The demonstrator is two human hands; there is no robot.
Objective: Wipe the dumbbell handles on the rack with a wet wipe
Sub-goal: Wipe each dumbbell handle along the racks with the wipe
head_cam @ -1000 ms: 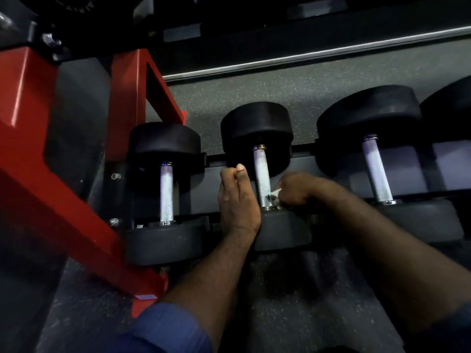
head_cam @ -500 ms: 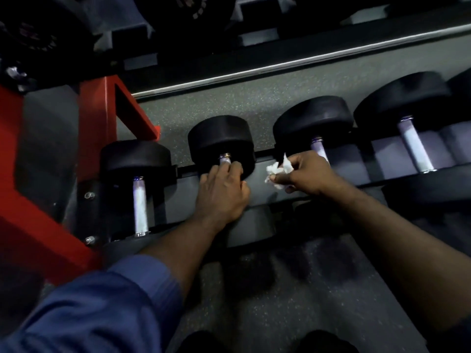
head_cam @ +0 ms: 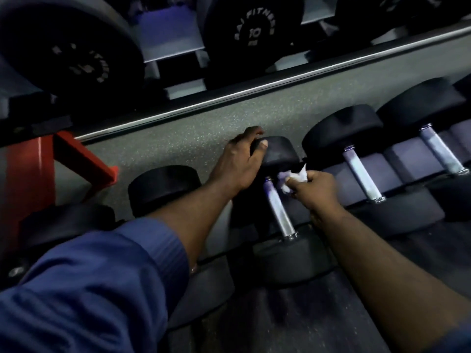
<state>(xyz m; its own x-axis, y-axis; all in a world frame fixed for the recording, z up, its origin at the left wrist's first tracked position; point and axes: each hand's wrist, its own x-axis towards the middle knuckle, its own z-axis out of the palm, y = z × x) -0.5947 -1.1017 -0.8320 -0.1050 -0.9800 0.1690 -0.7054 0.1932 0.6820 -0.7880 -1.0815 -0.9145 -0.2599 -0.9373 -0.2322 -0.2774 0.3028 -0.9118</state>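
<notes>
Here: a dumbbell rack [head_cam: 28, 169] with a red frame, its lower row seen from above.
Large black weights [head_cam: 249, 34], one marked 10, fill the upper tier. A blue sleeve [head_cam: 102, 276] partly hides the leftmost dumbbell [head_cam: 163, 187]. The left hand [head_cam: 239, 164] curls over the far head of the second dumbbell [head_cam: 288, 258], thumb on its face. The right hand [head_cam: 314, 188] pinches a crumpled white wet wipe [head_cam: 293, 178] just beside the top of that dumbbell's handle [head_cam: 277, 210]; whether they touch cannot be told. Further handles [head_cam: 362, 171] lie to the right.
</notes>
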